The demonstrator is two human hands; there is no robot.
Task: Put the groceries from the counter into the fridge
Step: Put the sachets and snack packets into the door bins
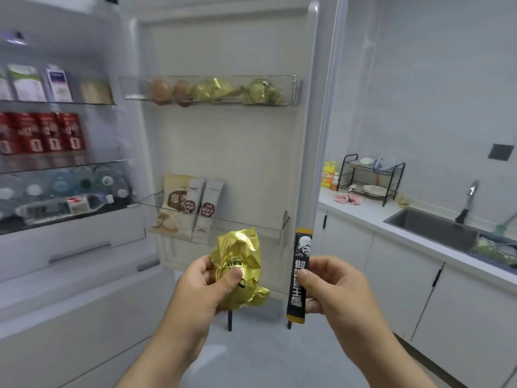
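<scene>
Left hand (pixel 207 287): gripping the crumpled gold foil packet (pixel 240 261) with curled fingers, pressing the thumb on its front, at about 6 o'clock in the view.
Right hand (pixel 335 287): pinching the long black stick sachet with orange ends (pixel 301 264) between thumb and fingers, holding it upright at about 5 o'clock, just beside the gold packet at its 3 o'clock, not touching it.
Upper clear door shelf (pixel 293 89): sitting at 12 o'clock from the hands, well apart; carrying two brown eggs (pixel 161 92) at its 9 o'clock end and similar gold foil packets (pixel 212 89) toward 3 o'clock.
Lower clear door shelf (pixel 279 228): sitting just above the hands; carrying pale upright sachets (pixel 207 208) at its 9 o'clock end, showing free room toward 3 o'clock.
Step, as a judgement: probably bringing both groceries to the door shelves, not yet storing either one.
Risk with the sachet: possibly slipping out of such a light pinch while reaching, or tipping over the low shelf wall when released leaning.
Risk with the gold packet: possibly bumping the eggs when pushing into the crowded upper shelf, or crushing the content by squeezing too hard.
</scene>
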